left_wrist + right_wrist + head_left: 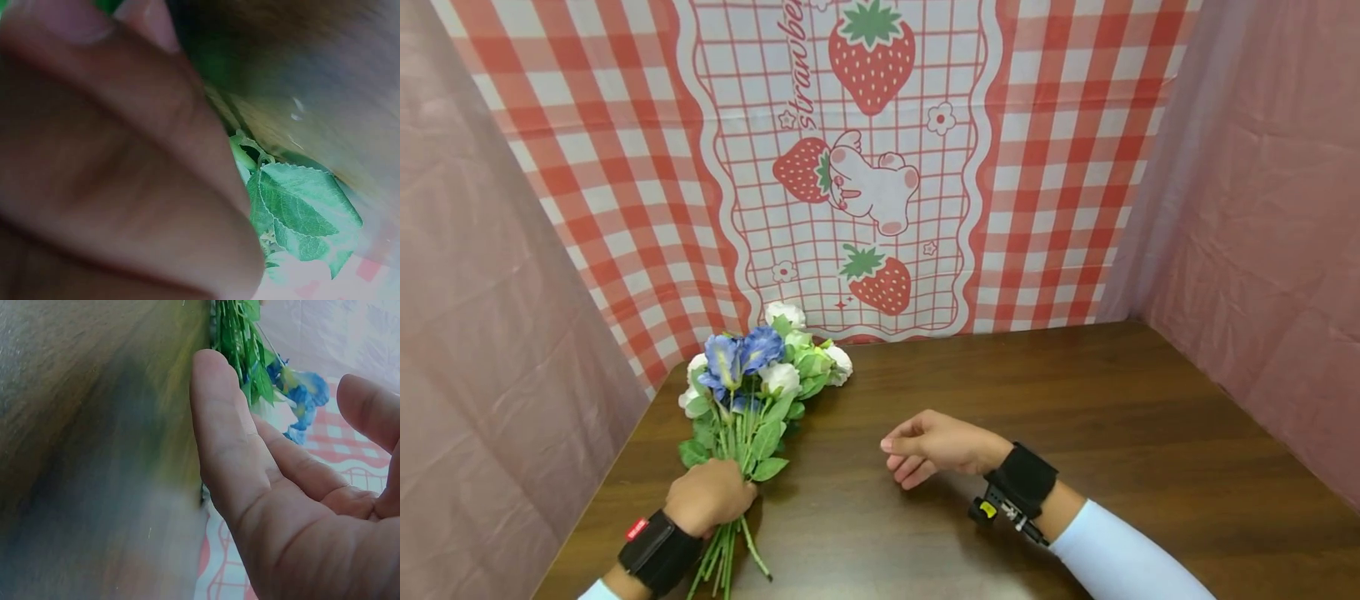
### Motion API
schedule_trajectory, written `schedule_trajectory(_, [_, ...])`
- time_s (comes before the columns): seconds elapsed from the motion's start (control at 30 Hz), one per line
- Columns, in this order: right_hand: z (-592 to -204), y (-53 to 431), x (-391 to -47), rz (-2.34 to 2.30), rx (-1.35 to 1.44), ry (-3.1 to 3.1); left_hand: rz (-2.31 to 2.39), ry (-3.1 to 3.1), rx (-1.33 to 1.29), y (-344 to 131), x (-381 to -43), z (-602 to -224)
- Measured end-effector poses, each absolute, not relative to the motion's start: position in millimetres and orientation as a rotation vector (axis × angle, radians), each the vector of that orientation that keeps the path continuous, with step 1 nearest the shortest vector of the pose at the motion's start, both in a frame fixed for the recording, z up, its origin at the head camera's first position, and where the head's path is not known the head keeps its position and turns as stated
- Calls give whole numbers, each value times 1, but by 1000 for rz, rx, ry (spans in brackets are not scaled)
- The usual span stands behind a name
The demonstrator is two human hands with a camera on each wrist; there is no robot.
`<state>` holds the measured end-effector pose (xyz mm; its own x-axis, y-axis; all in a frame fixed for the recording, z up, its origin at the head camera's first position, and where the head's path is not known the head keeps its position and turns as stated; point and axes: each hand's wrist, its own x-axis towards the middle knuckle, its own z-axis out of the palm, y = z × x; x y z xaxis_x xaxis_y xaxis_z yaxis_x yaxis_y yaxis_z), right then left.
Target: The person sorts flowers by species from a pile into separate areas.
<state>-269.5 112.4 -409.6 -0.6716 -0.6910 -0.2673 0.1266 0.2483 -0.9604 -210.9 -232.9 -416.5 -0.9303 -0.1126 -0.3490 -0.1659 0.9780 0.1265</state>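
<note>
My left hand (711, 493) grips a bouquet of flowers (752, 417) by its green stems at the table's left side. Blue and white blooms with pale green ones fan out beyond the fist, and bare stem ends stick out below it. In the left wrist view, curled fingers (125, 156) fill much of the picture, with a green leaf (300, 212) beside them. Over the middle of the table is my right hand (943, 450), its fingers loosely bent and nothing in them. The right wrist view shows that palm with thumb and fingers apart, the blue flower (303, 400) beyond.
The brown wooden table (1075, 400) spreads under both hands. A red-and-white checked cloth (1060, 167) with strawberry prints hangs behind it. Pink curtains (1262, 208) close in the right and left sides. Each wrist wears a black strap (1022, 481).
</note>
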Motion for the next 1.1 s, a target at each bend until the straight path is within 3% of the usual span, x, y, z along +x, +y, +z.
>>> schedule_trajectory(0.53, [-409, 129, -274, -1597, -550, 1766, 197, 2823, -199, -237, -204, -411])
schedule_trajectory(1.1, [-386, 158, -285, -1776, -598, 1729, 368, 3051, -128, -252, -196, -368])
